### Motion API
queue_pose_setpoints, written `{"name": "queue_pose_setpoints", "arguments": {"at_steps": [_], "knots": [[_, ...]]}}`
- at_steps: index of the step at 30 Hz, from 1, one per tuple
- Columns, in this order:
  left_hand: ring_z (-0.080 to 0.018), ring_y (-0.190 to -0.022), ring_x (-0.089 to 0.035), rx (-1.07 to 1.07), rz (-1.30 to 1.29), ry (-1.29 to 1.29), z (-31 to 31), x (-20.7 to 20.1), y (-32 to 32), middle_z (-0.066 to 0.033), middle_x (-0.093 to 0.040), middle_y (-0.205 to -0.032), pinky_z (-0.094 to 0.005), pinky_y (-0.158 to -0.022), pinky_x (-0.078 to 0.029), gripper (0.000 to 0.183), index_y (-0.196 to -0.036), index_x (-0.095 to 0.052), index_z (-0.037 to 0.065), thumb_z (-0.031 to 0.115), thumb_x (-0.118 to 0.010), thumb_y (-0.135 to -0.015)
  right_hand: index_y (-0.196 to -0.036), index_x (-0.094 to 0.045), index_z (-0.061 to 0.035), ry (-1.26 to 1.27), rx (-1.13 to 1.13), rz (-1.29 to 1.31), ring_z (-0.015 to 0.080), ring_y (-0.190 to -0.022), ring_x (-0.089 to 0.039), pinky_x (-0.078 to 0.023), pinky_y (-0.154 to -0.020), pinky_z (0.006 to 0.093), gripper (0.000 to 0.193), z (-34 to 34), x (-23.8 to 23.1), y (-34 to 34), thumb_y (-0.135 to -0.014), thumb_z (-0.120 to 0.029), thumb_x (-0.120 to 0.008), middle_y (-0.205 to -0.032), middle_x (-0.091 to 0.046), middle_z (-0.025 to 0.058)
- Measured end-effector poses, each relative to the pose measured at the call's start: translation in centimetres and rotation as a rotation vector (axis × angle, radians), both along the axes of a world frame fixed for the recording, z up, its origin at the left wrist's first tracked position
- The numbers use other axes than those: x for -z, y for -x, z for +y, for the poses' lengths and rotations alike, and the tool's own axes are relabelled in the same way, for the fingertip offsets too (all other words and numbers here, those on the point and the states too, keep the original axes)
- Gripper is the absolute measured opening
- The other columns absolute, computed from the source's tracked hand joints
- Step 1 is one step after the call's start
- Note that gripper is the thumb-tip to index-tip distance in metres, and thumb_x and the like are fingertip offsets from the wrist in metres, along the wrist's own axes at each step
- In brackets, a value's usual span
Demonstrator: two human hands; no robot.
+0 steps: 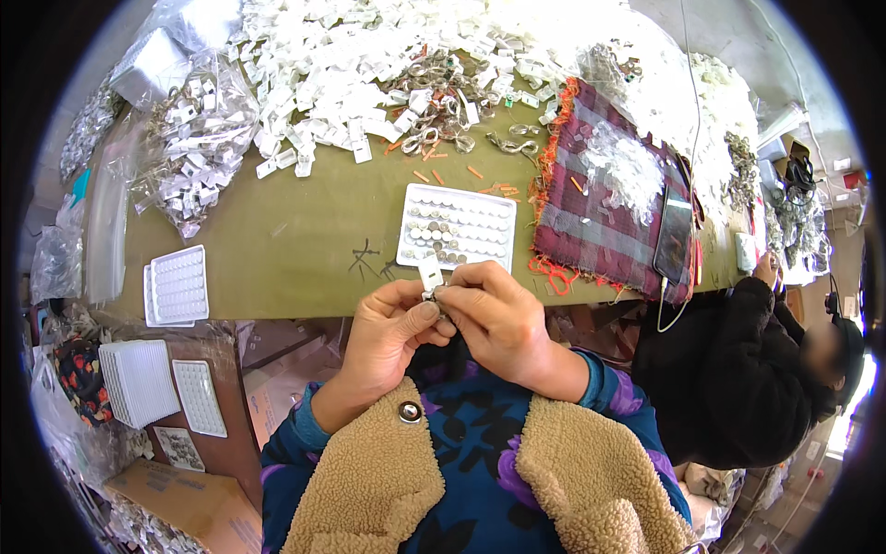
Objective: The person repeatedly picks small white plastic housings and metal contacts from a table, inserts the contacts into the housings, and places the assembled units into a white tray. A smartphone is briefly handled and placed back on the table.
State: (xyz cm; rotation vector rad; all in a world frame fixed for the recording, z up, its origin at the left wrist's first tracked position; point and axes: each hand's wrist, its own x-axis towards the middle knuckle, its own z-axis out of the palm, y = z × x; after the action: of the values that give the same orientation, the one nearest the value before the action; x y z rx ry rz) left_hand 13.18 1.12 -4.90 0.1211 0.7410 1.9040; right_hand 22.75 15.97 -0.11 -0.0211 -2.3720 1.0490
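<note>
My left hand [392,334] and my right hand [499,319] meet at the front edge of the table, fingers closed in a pinch. Between them stands a small white plastic piece [431,273], its upper end showing above the fingertips. Its lower part is hidden by my fingers, and any smaller part there is too covered to make out. Just beyond the hands lies a white tray [505,231] with rows of round pockets. Several silvery and dark round pieces [449,251] sit in or on its left and near part.
A heap of white plastic pieces [314,92] covers the table's far side. Cord-like loops [443,92] lie on it. A plaid cloth [581,222] with a phone [674,231] is right; white trays [177,284] and a filled bag [198,138] are left. Another person [748,379] works at right.
</note>
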Motion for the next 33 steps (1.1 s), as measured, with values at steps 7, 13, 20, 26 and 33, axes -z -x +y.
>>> {"name": "queue_pose_setpoints", "arguments": {"at_steps": [7,13,20,26,33], "knots": [[-0.0153,-0.078,-0.071,0.007,-0.07,-0.039,-0.6,-0.1,-0.5,-0.0114,-0.07,-0.096,-0.0269,-0.069,-0.063,0.024,-0.115,-0.062,-0.004,0.008,-0.065,-0.094,-0.104,-0.071,-0.0004,0.216,0.055,-0.035,0.0219,-0.076,-0.066,-0.055,-0.066,0.0301,0.027,-0.4,-1.1,-1.0,-0.08,0.012,-0.068,-0.096,-0.063,0.0121],[-0.0153,-0.075,-0.07,0.005,-0.028,-0.019,-0.6,-0.1,-0.5,-0.011,-0.071,-0.091,-0.0262,-0.065,-0.061,0.023,-0.113,-0.063,-0.004,0.009,-0.065,-0.094,-0.103,-0.069,0.0018,0.007,-0.017,0.158,0.0251,-0.076,-0.067,-0.054,-0.065,0.0321,0.029,-0.2,0.6,0.4,-0.075,0.009,-0.07,-0.089,-0.069,0.0125],[-0.0168,-0.067,-0.068,-0.044,0.031,0.155,-0.1,-0.5,0.0,-0.0143,-0.071,-0.088,-0.0268,-0.058,-0.058,0.02,-0.109,-0.064,-0.006,0.008,-0.065,-0.094,-0.104,-0.066,0.0062,-0.18,-0.02,0.162,0.0266,-0.072,-0.067,-0.053,-0.064,0.0346,0.028,1.1,2.3,0.0,-0.076,0.004,-0.066,-0.09,-0.069,0.0145],[-0.0148,-0.052,-0.061,-0.048,0.136,0.256,0.6,-1.3,0.9,-0.017,-0.07,-0.084,-0.0253,-0.046,-0.051,0.021,-0.106,-0.065,-0.007,0.005,-0.062,-0.089,-0.094,-0.068,-0.0008,-0.101,0.299,-0.058,0.0284,-0.073,-0.061,-0.048,-0.065,0.0382,0.018,3.4,3.3,0.6,-0.077,0.0,-0.074,-0.08,-0.062,0.0108],[-0.0149,-0.052,-0.06,-0.055,0.148,0.248,1.2,-1.2,1.1,-0.0167,-0.07,-0.084,-0.0257,-0.045,-0.051,0.021,-0.107,-0.065,-0.007,0.005,-0.062,-0.089,-0.091,-0.07,-0.0005,-0.243,0.238,-0.141,0.0289,-0.074,-0.058,-0.047,-0.065,0.0388,0.017,3.4,3.7,1.3,-0.075,-0.002,-0.076,-0.081,-0.062,0.0107]]}}
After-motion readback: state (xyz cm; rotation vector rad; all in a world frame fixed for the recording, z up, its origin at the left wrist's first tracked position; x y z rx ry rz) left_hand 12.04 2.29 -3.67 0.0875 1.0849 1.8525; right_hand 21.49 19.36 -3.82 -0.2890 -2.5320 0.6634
